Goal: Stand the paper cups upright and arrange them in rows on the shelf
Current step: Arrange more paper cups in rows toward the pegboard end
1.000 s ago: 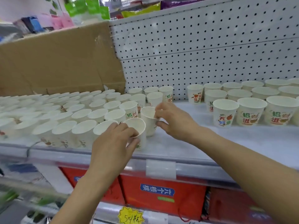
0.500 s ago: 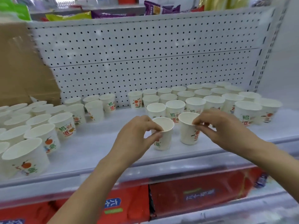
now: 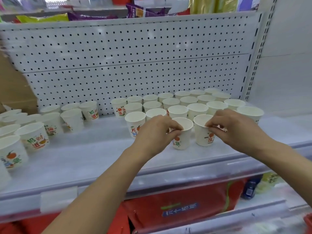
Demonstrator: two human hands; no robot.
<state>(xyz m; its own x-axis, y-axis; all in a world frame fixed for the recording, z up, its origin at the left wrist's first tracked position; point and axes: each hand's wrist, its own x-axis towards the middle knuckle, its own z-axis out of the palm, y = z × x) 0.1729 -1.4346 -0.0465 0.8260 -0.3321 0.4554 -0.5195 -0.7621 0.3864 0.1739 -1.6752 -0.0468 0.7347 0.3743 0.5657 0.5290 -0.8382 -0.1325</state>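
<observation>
Standing upright side by side near the shelf's [image 3: 94, 159] front edge, two paper cups are pinched at their rims, the left cup [image 3: 182, 135] by the left hand [image 3: 156, 132], the right cup [image 3: 203, 132] by the right hand [image 3: 236, 129].

Two bare forearms, no sleeves

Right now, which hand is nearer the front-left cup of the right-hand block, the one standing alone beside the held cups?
Left. The left hand sits just right of that cup, pinching the neighbouring cup's rim. The right hand is farther right, past both held cups.
</observation>
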